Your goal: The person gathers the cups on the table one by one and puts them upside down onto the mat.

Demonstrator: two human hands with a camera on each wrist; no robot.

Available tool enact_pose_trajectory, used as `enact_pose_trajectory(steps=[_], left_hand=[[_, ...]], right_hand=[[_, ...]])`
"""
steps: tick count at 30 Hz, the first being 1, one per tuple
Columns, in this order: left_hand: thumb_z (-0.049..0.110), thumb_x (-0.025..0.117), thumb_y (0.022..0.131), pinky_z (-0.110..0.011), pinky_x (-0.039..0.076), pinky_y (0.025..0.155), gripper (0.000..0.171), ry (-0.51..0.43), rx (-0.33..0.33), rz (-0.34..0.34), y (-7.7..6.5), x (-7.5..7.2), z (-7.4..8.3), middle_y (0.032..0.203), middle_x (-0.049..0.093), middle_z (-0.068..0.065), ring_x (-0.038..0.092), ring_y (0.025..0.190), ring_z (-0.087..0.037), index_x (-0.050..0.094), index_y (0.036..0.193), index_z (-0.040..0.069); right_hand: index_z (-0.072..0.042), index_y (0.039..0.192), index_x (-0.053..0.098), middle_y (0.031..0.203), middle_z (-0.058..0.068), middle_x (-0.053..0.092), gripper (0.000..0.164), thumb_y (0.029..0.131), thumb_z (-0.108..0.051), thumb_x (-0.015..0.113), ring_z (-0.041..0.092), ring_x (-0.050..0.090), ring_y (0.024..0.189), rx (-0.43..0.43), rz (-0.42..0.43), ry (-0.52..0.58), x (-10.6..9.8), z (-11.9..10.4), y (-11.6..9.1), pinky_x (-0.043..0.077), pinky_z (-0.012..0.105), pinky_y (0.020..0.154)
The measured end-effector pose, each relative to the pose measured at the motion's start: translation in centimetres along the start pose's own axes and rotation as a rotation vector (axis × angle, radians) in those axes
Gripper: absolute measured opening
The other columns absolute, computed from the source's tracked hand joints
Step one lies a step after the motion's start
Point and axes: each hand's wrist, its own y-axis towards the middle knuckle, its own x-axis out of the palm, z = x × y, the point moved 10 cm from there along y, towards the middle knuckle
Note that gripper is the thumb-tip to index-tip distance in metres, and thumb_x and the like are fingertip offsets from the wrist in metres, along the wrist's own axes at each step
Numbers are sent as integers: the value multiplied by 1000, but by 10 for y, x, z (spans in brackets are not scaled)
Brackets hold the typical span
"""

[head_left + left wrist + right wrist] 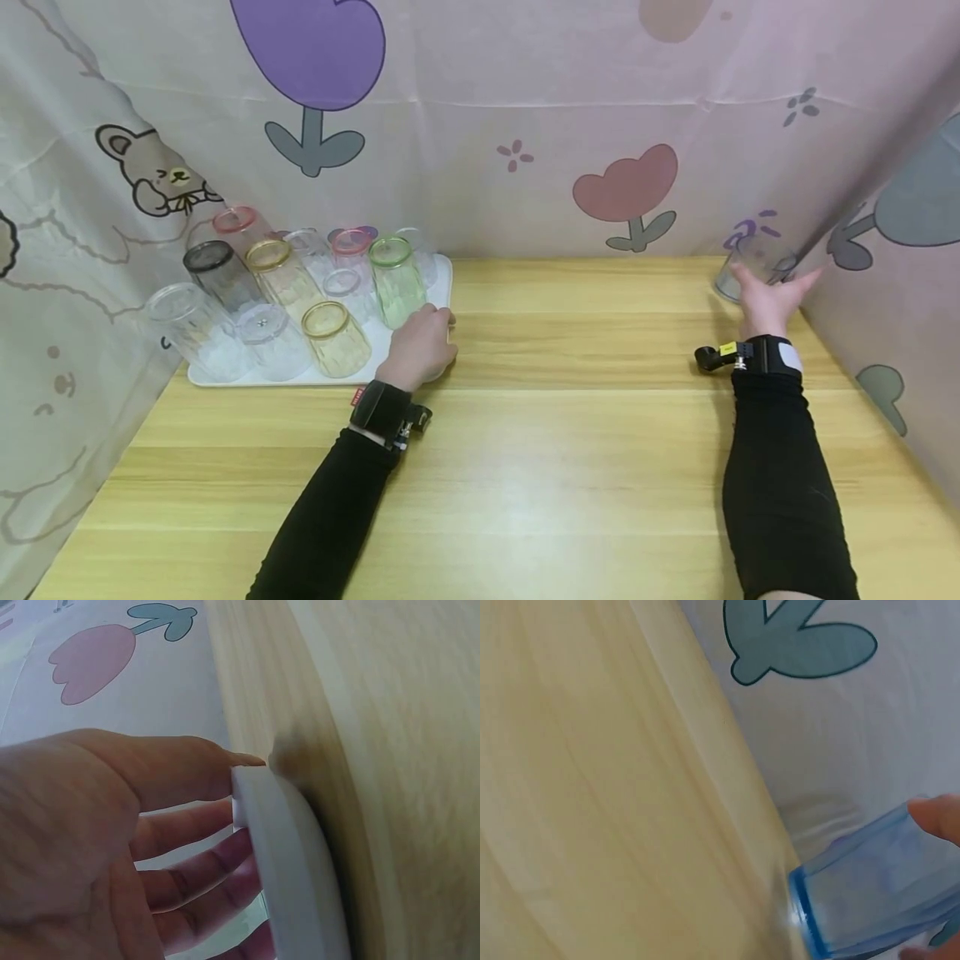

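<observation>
My left hand [420, 346] grips the right front corner of a white tray [446, 279]. In the left wrist view its thumb [187, 765] lies at the tray's edge and the other fingers bend in behind the rim. Far right, my right hand [768, 307] is beside a clear drinking glass [759, 248], thumb and fingers spread around it. The right wrist view has the glass with its blue-edged end [807, 915] down on the table and a thumb tip [934, 816] at its upper side. Whether that thumb presses on the glass is unclear.
Several clear and tinted glasses crowd the tray, among them a green one [397, 283], a yellow one [337, 342] and a grey one [225, 275]. A printed curtain [480, 183] hangs along the back and both sides of the wooden table [555, 450].
</observation>
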Motion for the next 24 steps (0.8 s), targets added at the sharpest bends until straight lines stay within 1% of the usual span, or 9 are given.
enact_pose_trajectory(steps=[2, 4, 6, 9, 12, 14, 16, 20, 24], left_hand=[[17, 65, 84, -46, 56, 87, 46, 4, -1, 0, 0, 0, -1, 122, 59, -10, 58, 116, -30, 60, 129, 9], [17, 65, 84, -45, 56, 85, 45, 8, 0, 3, 1, 0, -1, 122, 59, -10, 58, 115, -30, 60, 129, 9], [17, 65, 84, -45, 56, 85, 45, 10, 1, 3, 1, 1, -1, 121, 59, -9, 58, 114, -29, 60, 129, 9], [17, 65, 84, -44, 56, 85, 45, 6, 1, 3, 2, 1, 0, 121, 59, -10, 58, 114, -29, 60, 129, 9], [17, 65, 85, -45, 56, 85, 45, 5, 0, 2, 1, 0, 1, 122, 59, -10, 58, 115, -29, 60, 129, 9], [17, 65, 85, -45, 56, 85, 45, 5, 0, 4, 1, -1, 2, 122, 59, -10, 58, 115, -29, 60, 129, 9], [18, 65, 85, -45, 56, 86, 45, 7, 1, 5, 0, -1, 2, 122, 59, -10, 58, 115, -30, 60, 129, 9], [18, 65, 85, -45, 56, 86, 46, 5, 1, 0, -1, -1, 2, 122, 59, -10, 59, 115, -30, 60, 129, 9], [17, 66, 86, -45, 56, 87, 45, 5, -5, -8, -2, -1, 1, 123, 59, -11, 58, 116, -30, 59, 130, 9]], right_hand=[[-45, 143, -35, 156, -21, -29, 131, 80, -29, 79, 1, -21, 148, 32, -23, 3, 0, 6, 4, 5, 20, 124], [-45, 145, -32, 157, -22, -28, 130, 80, -28, 79, 1, -20, 148, 39, -33, 8, 0, 8, 8, 6, 20, 124], [-44, 148, -27, 158, -23, -24, 128, 80, -25, 80, 0, -19, 148, 32, -35, 29, 1, 9, 11, 8, 19, 123], [-42, 153, -17, 161, -23, -14, 122, 81, -20, 79, -2, -14, 148, -3, -24, 49, 1, 7, 14, 8, 17, 123], [-41, 154, -13, 162, -21, -12, 119, 81, -23, 79, -1, -13, 149, -4, -13, 19, -1, 6, 15, 5, 19, 124], [-40, 154, -11, 162, -20, -12, 117, 81, -25, 79, 0, -12, 149, 1, -11, -1, -2, 7, 14, 4, 20, 124], [-40, 154, -13, 162, -19, -15, 118, 81, -29, 78, 2, -14, 150, 13, -16, -19, -2, 8, 13, 3, 22, 125], [-39, 154, -15, 162, -18, -17, 118, 81, -30, 78, 3, -15, 150, 16, -34, -14, 2, 8, 8, 1, 24, 125], [-37, 154, -17, 161, -18, -18, 119, 82, -33, 77, 3, -17, 150, 4, -57, 3, 12, 4, 0, -2, 25, 125]])
